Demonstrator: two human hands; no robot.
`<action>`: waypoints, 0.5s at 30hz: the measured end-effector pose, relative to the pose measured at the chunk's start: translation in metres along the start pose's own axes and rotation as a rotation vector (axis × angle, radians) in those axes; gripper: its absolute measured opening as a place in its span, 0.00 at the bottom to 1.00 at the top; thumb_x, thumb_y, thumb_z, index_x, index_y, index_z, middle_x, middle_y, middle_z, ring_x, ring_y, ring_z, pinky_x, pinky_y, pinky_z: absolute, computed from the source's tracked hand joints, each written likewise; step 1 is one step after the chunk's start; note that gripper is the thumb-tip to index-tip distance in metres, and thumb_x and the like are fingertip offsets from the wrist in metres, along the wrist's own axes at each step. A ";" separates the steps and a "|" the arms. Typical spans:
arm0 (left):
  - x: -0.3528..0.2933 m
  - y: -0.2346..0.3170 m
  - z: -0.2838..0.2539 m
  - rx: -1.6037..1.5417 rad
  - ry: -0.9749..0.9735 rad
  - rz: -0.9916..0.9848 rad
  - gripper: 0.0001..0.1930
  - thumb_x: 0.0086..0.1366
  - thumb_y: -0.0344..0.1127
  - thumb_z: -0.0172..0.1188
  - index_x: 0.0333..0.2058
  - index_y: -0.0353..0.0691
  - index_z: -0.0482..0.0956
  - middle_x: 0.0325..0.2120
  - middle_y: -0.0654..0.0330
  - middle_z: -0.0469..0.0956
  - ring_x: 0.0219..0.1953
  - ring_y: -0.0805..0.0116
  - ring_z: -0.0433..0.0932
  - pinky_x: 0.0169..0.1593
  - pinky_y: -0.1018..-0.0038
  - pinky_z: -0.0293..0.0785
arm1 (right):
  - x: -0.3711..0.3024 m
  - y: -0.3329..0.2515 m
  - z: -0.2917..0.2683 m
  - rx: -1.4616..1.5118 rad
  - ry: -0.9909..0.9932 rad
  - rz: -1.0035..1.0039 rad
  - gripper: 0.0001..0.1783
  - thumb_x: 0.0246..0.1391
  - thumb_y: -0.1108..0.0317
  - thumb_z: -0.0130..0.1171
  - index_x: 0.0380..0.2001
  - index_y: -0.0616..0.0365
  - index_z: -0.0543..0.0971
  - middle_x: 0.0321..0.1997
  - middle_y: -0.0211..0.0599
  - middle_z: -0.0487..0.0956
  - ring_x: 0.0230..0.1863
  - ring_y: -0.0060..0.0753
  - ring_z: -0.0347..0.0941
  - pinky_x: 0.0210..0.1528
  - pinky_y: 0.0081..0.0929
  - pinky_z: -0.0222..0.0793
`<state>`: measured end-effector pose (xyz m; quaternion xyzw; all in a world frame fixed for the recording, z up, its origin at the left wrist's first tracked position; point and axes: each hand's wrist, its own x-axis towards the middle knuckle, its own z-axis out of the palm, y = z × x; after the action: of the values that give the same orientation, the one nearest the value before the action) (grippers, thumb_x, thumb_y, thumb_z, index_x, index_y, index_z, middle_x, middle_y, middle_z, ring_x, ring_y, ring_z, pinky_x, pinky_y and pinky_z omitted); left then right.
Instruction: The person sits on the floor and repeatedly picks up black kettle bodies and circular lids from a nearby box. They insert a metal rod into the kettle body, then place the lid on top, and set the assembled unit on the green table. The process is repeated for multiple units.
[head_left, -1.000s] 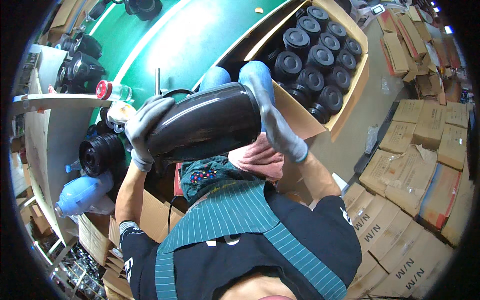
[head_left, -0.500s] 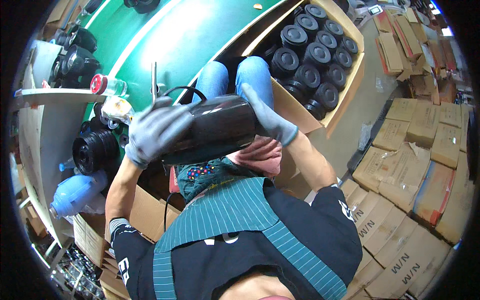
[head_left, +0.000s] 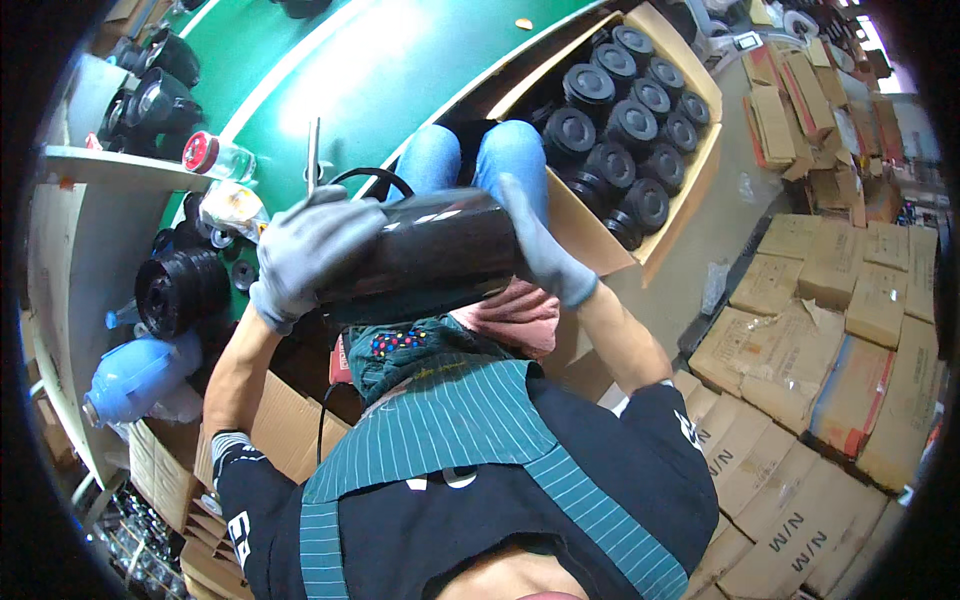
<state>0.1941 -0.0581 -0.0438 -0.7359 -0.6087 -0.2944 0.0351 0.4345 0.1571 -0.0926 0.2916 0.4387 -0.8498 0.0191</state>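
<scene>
A large glossy black cylinder (head_left: 445,245) lies sideways across my lap, held between both gloved hands. My left hand (head_left: 312,248), in a grey glove, closes over its left end. At the right end my right hand (head_left: 545,250), also gloved, presses with its palm and fingers along the rim; part of that hand is hidden by the cylinder. Behind the cylinder's upper left side a curved black strip (head_left: 385,174) arches up; whether it is joined to the cylinder I cannot tell. An upright metal rod (head_left: 313,150) stands just beyond my left hand.
An open carton (head_left: 690,170) of round black parts stands right of my knees. Left are a green table (head_left: 300,90), a red-lidded jar (head_left: 225,157), black ring-shaped parts (head_left: 180,290) and a blue rounded object (head_left: 145,378). Cardboard boxes (head_left: 780,340) are stacked at right.
My left hand, blurred by motion before, now shows sharply on the cylinder's left end. The cylinder stays nearly in place in both hands. The whole view has shifted slightly.
</scene>
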 end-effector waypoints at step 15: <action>-0.012 0.006 0.023 -0.617 0.319 -0.766 0.28 0.60 0.42 0.74 0.55 0.30 0.86 0.47 0.50 0.89 0.49 0.61 0.88 0.57 0.64 0.83 | -0.014 -0.015 0.025 -0.324 -0.042 -0.817 0.41 0.84 0.41 0.31 0.84 0.61 0.50 0.87 0.46 0.55 0.85 0.38 0.52 0.87 0.35 0.37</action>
<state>0.2076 -0.0608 -0.0672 -0.3826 -0.7064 -0.5604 -0.2014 0.4295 0.1441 -0.0630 0.0702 0.6453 -0.7134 -0.2642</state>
